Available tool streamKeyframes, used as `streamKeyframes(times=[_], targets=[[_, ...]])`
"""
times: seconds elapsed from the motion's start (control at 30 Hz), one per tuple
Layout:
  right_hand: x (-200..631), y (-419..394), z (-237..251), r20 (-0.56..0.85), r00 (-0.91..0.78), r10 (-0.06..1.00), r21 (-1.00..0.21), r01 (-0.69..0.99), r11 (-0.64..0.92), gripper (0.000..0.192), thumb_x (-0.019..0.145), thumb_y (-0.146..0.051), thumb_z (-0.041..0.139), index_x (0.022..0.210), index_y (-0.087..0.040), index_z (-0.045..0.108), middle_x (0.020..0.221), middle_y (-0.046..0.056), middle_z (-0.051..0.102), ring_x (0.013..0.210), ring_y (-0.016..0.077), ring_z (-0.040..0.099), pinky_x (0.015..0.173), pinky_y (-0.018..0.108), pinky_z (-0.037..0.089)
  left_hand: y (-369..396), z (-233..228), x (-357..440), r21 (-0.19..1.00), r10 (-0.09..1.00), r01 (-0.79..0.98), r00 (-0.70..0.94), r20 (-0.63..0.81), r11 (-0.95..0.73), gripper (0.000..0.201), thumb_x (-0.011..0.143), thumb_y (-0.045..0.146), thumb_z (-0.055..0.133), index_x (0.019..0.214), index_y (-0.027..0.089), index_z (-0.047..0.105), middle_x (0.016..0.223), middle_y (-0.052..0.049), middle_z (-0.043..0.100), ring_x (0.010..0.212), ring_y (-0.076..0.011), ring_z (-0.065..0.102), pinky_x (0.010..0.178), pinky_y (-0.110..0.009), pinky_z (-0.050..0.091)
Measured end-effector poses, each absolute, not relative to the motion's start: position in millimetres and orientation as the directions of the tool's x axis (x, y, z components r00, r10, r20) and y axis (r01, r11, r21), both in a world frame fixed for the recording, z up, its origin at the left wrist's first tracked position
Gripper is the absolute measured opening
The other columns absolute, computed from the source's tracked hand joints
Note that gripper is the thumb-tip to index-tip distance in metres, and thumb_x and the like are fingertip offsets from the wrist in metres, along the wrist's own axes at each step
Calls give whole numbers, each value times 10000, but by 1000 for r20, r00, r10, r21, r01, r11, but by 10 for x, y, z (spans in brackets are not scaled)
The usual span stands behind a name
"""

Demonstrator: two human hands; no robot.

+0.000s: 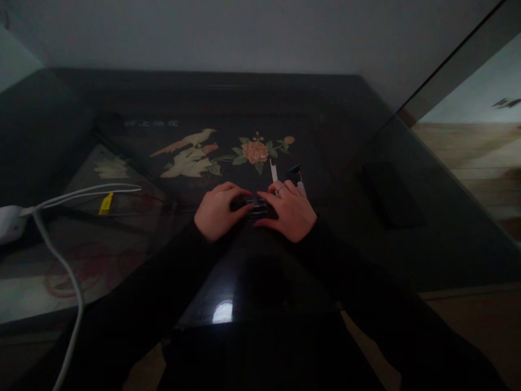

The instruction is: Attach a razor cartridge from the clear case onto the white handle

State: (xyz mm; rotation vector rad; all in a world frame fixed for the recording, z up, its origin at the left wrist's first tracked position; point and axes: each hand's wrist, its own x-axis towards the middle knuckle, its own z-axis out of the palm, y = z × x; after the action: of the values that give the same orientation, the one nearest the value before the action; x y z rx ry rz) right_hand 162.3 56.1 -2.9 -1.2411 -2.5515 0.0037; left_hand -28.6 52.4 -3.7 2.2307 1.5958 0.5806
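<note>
A small dark, glossy oblong object lies between my two hands, low over the tabletop; its exact kind is too dim to make out. My left hand closes thumb and fingers on its left end. From the other side, my right hand, with a ring on one finger, pinches the right end. Just beyond the right fingers are a thin white strip and a small item with a dark head and a pale stem, both partly hidden by that hand.
The glossy dark table has a bird-and-flower picture on it. To the right lies a flat black rectangular object. At left are a white plug-like block, a white cable and a yellow tag. A wall stands behind.
</note>
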Motion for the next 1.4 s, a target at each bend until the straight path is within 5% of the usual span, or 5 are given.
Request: streamKeyframes(times=[0.23,0.5,1.4], targets=[[1601,546,-39,260,-589,765,-155,757,635,493,711,-489,730,1054,-143,656,1073,110,611,982,281,496,761,368,356,520,-4,-266,574,944,755,310,111,-315,257,834,310,571,1000,151,685,963,-88,666,860,-201,616,823,-355,479],[1611,511,28,378,-559,738,-203,728,655,502,780,-474,671,1132,-124,598,1049,121,658,960,283,535,776,376,357,480,40,-198,948,957,311,288,-25,-68,461,802,326,613,1205,116,535,963,-83,717,870,-182,687,778,-309,547],[1594,463,68,428,-558,711,-189,714,674,500,803,-438,657,1187,-125,587,1049,113,660,963,292,549,791,389,390,415,19,-116,957,984,270,164,66,-109,379,768,276,643,1098,89,638,926,-81,734,796,-177,682,751,-291,552]])
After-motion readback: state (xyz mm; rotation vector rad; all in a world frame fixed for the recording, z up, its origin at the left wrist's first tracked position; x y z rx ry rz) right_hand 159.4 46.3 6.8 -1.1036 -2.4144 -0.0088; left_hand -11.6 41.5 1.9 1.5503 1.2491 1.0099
